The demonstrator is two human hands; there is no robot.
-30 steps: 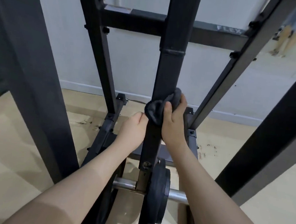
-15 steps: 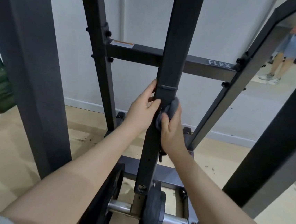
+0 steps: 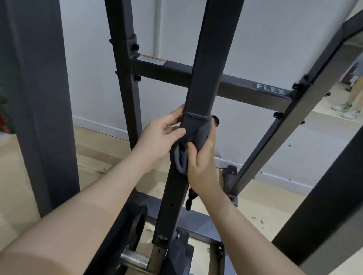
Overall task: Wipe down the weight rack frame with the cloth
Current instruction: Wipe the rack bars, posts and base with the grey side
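A black steel weight rack frame (image 3: pixel 206 57) fills the view, and its central upright post runs from the top edge down to the weight plates near the floor. The right hand (image 3: pixel 200 159) grips a dark grey cloth (image 3: pixel 200 134) and presses it against the right face of that post, just below a welded seam; the thumb lies across the front of the bunched cloth and the fingers curl round the far side. A loose end of the cloth (image 3: pixel 190 197) hangs down beside the post under the wrist. The left hand (image 3: pixel 162 135) grasps the same post on its left side at about the same height, the fingers wrapped behind the steel and the thumb on the front, touching the cloth's edge. Behind the post a horizontal crossbar (image 3: pixel 239 84) joins two slanted side uprights; it carries an orange and white warning label (image 3: pixel 152 59) at its left end and the lettering FLEX (image 3: pixel 269 88) at its right. Low down, two black weight plates (image 3: pixel 132 234) sit on a chrome peg (image 3: pixel 134 260) either side of the post. The rack stands on a pale wooden floor (image 3: pixel 255 213) before a white wall (image 3: pixel 176 21). At the far right, a standing person's legs and pale trainers (image 3: pixel 345 110) show.
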